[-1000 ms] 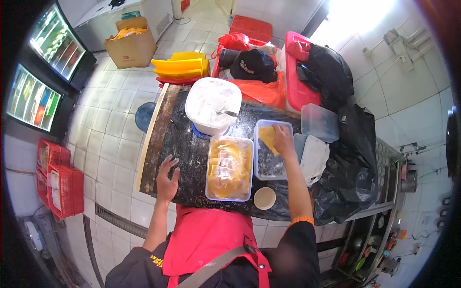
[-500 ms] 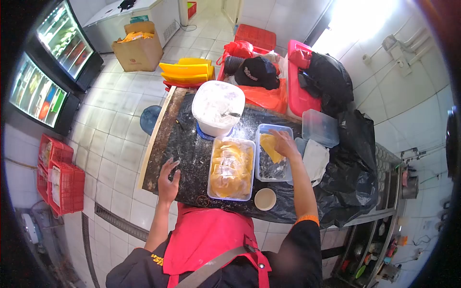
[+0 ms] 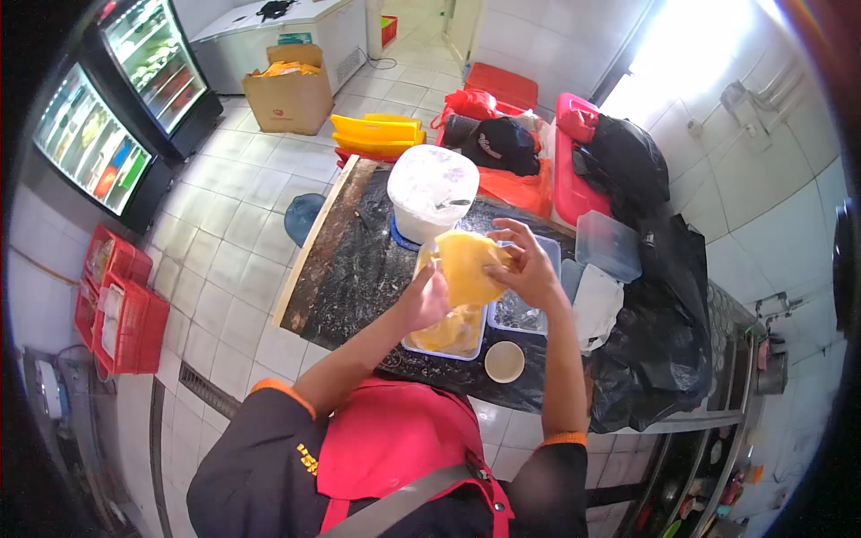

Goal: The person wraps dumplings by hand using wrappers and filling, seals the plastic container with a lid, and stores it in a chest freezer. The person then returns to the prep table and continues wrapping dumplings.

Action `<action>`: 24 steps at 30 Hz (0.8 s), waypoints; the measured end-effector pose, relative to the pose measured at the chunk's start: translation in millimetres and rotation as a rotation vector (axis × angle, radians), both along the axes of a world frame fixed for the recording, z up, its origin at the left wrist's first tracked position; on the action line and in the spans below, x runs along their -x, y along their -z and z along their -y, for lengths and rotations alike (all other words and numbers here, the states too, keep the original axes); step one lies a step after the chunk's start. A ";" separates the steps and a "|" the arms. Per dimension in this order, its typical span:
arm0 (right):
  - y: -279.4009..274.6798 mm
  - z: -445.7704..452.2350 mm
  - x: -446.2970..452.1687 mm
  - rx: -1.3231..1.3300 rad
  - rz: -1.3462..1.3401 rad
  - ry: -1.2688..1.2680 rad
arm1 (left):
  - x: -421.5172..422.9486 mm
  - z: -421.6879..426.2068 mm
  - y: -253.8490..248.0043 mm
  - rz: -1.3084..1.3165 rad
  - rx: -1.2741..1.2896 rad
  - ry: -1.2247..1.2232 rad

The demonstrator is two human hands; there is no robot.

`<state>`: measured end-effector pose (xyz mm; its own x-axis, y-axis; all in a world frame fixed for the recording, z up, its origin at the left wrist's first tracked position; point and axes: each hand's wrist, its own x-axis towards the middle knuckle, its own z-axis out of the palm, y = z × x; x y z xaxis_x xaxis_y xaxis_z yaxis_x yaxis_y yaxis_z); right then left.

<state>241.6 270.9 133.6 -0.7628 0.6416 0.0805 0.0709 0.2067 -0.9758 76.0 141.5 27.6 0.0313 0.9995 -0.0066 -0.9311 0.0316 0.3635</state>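
Observation:
A yellow sheet [image 3: 468,269] is held up between both hands, above the plastic box of yellow pieces [image 3: 453,334]. My left hand [image 3: 428,296] grips the sheet's left edge. On the right edge, my right hand [image 3: 523,262] pinches it between thumb and fingers. Beneath and beside my right hand, the second plastic box [image 3: 518,313] shows a dark, white-dusted bottom; part of it is hidden by my arm. A white tub [image 3: 434,184] of white powder, with a utensil in it, stands behind the first box. The small round cup [image 3: 504,362] sits near the front edge.
An empty clear container [image 3: 608,247] and a white cloth [image 3: 596,305] lie to the right, beside black plastic sheeting [image 3: 659,359]. Behind the table are a red bin holding a black cap [image 3: 508,146] and yellow trays [image 3: 377,134]. Red crates [image 3: 132,323] stand at left.
The yellow sheet has been lifted out of the right box by my right hand. My left hand has moved right from the table and taken its other edge. The view has shifted slightly.

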 end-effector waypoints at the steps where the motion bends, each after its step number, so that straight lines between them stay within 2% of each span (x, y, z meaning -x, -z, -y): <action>1: 2.1 7.1 6.8 -0.190 0.034 0.040 | -3.4 -4.8 -8.7 0.243 -0.058 0.082; 2: 3.7 15.0 13.9 -0.382 0.066 0.085 | -4.4 -7.9 -15.2 0.237 -0.064 0.073; 3: -6.7 33.2 19.0 -0.640 0.134 0.250 | -5.0 -10.5 -20.4 0.190 -0.045 0.024; 5: 16.2 42.8 17.4 -0.751 0.149 0.263 | -1.1 -8.8 -21.1 0.188 -0.027 0.003; 6: 19.6 48.2 19.6 -0.858 0.168 0.282 | -0.8 -8.0 -23.0 0.188 -0.030 -0.006; 8: 26.6 59.7 25.6 -0.872 0.133 0.319 | 0.2 -2.6 -25.5 0.189 0.010 -0.068; 11: 28.3 69.2 33.1 -1.042 0.087 0.332 | 0.3 2.3 -21.0 0.238 0.081 -0.117; 12: 30.9 71.0 35.3 -1.043 0.085 0.324 | -0.5 3.1 -21.9 0.241 0.081 -0.124; 14: 38.6 75.9 40.2 -0.875 -0.053 0.216 | 0.2 6.1 -23.9 0.212 0.097 -0.162; 15: 38.9 80.9 43.3 -0.770 -0.106 0.263 | 2.2 8.3 -23.8 0.213 0.097 -0.172; 16: 37.6 80.6 44.6 -0.771 -0.107 0.255 | 4.6 9.5 -23.8 0.206 -0.011 -0.160; 17: 36.1 79.6 45.3 -0.695 -0.095 0.350 | 5.8 10.1 -23.9 0.198 -0.120 -0.146; 18: 35.2 78.4 45.4 -0.618 -0.081 0.447 | 3.5 11.8 -23.3 0.199 -0.120 -0.149; 19: 42.5 73.2 47.1 -0.487 -0.107 0.457 | -1.2 14.1 -22.3 -0.088 0.064 -0.205; 20: 45.2 71.4 44.0 -0.487 -0.104 0.458 | -5.0 14.9 -21.2 -0.374 0.250 -0.254; 22: 34.4 74.3 38.7 -0.271 -0.017 0.470 | -8.1 14.7 -21.9 -0.363 0.272 -0.292; 24: 47.6 68.7 27.7 -0.317 0.043 0.465 | -8.3 15.6 -21.8 -0.448 0.316 -0.310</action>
